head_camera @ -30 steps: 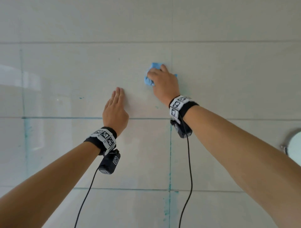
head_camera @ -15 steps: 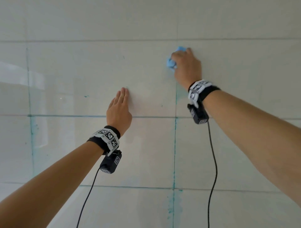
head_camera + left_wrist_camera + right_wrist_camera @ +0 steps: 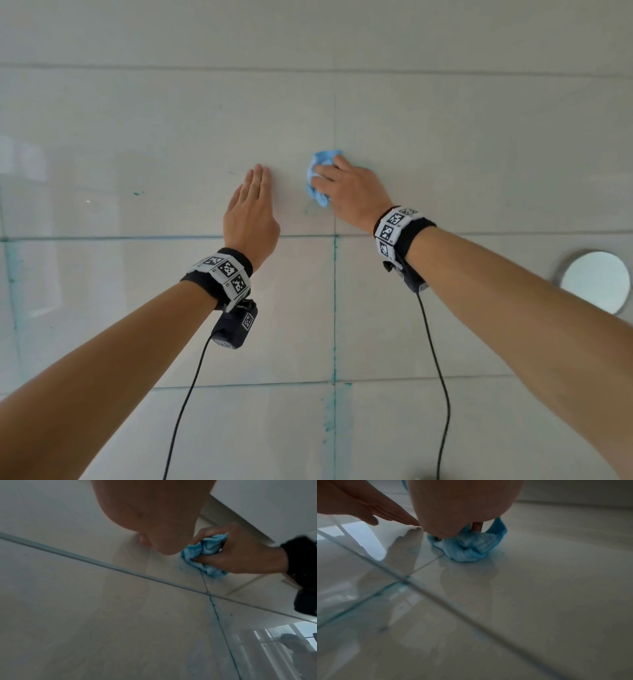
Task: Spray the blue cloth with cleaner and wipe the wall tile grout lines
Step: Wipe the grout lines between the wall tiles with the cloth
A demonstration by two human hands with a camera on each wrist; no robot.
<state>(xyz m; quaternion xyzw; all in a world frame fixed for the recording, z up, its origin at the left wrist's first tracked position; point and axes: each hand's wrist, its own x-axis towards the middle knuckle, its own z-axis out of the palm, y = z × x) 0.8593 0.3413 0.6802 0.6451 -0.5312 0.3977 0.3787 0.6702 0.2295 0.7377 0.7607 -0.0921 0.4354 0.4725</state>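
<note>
The right hand clamps the bunched blue cloth against the vertical grout line. At its nine o'clock, the left hand lies flat, fingers straight, on the wall tile.

Wall tiles: glazed ceramic by the look, v. glossy & smooth; mirror-like in the wrist views, w/ window glare and the hands' reflections on them. Grout lines: thin, matt, slightly recessed; blue-green tint along some, esp. the vertical one below the cloth. Blue cloth: soft fabric, prob. microfibre, matt, fuzzy nap, bunched & creased. Wristbands: black knit/terry-type cloth, matt; white printed marker tags on them look like matt paper or plastic, can't tell which. Wrist cameras: black plastic, semi-matt; cables smooth black rubbery sheath. Round fitting at right: shiny polished metal rim, pale reflective face.
</note>
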